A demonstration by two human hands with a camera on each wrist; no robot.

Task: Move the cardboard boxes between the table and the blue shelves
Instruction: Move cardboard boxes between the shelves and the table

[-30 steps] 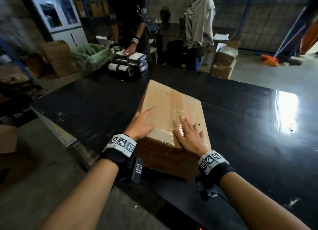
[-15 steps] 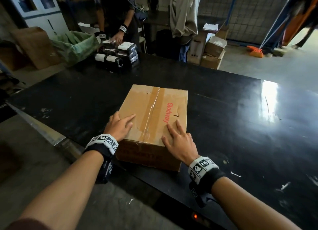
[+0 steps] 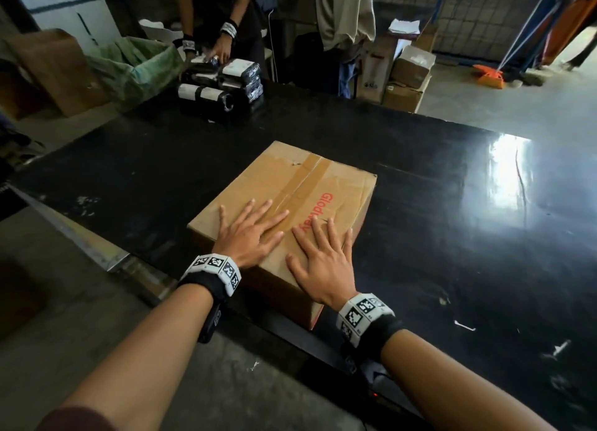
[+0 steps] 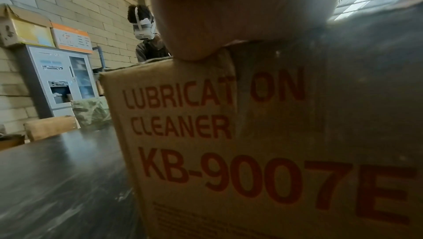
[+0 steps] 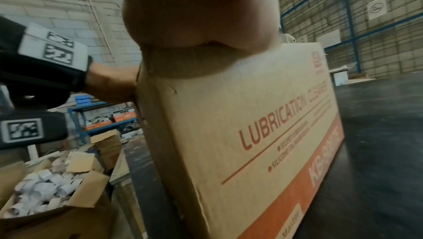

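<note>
A taped cardboard box (image 3: 307,185) with red lettering stands on the black table (image 3: 436,237), its near corner close to the table's front edge. My left hand (image 3: 250,233) lies flat on the box top near the left front, fingers spread. My right hand (image 3: 323,259) lies flat beside it on the near right part of the top, fingers straight. In the left wrist view the box side (image 4: 228,152) reads "LUBRICATION CLEANER", with my palm on its top edge. The right wrist view shows the box's long side (image 5: 251,134) and my left wrist beyond it.
Black wrapped packages (image 3: 223,85) sit at the table's far left, where a person (image 3: 213,17) handles them. Another person (image 3: 342,20) stands behind the table. Cardboard boxes (image 3: 407,75) are stacked on the floor beyond. Blue shelves (image 5: 103,116) and an open carton of white parts (image 5: 45,194) show at left.
The box has turned on the table so a corner points toward me. Both hands have slid closer together on its top, the left moving in from the left edge.
</note>
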